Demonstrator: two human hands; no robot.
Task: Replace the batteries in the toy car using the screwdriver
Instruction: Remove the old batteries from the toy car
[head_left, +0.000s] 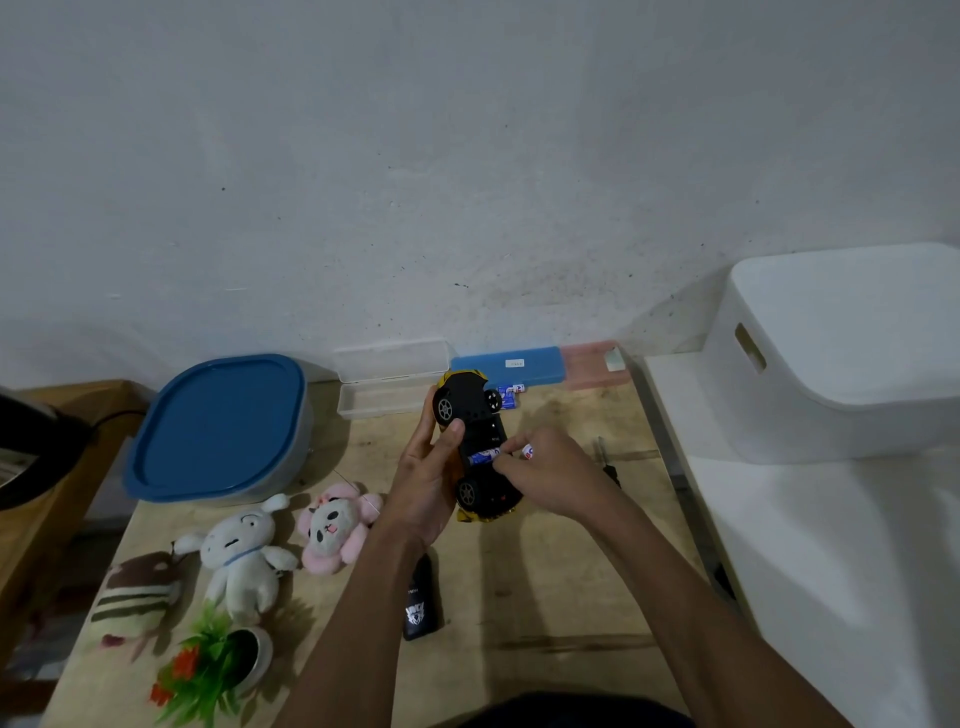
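Here the left grip (431, 467) curls round the upturned black-and-yellow plastic toy car (475, 410), held above the middle of the wooden tabletop (545, 597), underside up so the right grip (540, 467) can pinch a blue cylindrical battery (483, 457) at its compartment.

One toy car (475, 415) sits between two hands, the left hand (426, 483) and the right hand (545, 473). I count two batteries: a first battery (483, 457) in the car and a second battery (527, 450) pinched by the right hand. On the worktop (545, 597) are three plush toys (244, 561), three plastic cases (506, 366), one blue-lidded container (218, 426) and one plant pot (254, 654).
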